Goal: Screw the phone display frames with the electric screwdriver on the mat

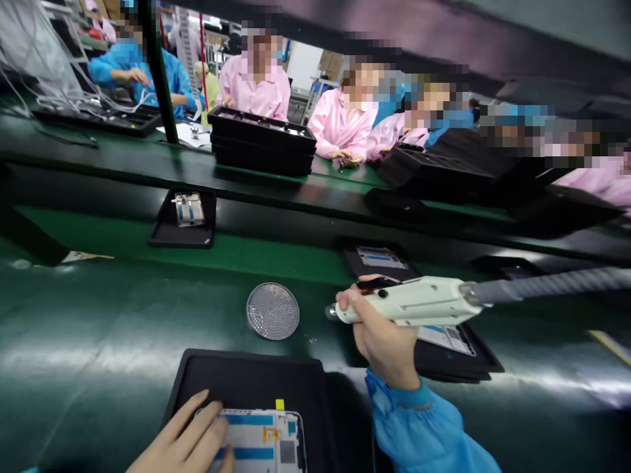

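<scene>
My right hand [382, 338], in a blue sleeve, is wrapped round a white electric screwdriver [417, 301] whose tip points left, just right of a round perforated metal dish [273, 311]. A grey hose runs from the tool to the right. My left hand [190, 440] lies flat with fingers stretched on a white and blue phone frame [269, 440] that sits in a black tray [256, 381] at the bottom edge.
Another black tray [458, 358] with a frame lies behind my right hand. Further trays [183, 220] ride the green belt. A stack of black trays [261, 141] stands across the line, where several people in pink and blue coats sit.
</scene>
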`<state>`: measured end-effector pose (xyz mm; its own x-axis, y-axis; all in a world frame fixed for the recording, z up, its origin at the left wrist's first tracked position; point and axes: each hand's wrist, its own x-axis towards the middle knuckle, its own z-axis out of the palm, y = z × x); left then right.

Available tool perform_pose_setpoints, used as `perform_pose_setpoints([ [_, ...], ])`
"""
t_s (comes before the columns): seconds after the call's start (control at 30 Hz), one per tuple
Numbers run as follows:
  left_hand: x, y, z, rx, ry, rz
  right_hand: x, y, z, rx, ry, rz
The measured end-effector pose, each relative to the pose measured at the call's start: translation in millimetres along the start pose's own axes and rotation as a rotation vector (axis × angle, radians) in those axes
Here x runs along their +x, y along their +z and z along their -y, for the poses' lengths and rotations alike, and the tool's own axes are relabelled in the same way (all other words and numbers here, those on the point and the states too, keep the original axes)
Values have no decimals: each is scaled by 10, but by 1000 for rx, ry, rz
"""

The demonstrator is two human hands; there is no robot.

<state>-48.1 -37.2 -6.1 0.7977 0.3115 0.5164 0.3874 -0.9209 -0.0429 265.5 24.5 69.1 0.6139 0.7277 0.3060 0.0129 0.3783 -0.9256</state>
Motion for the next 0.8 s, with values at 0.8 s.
perform_pose_setpoints([
  [0.8,434,346,192,-264,78,142,-210,603,-409,-93,179,285],
])
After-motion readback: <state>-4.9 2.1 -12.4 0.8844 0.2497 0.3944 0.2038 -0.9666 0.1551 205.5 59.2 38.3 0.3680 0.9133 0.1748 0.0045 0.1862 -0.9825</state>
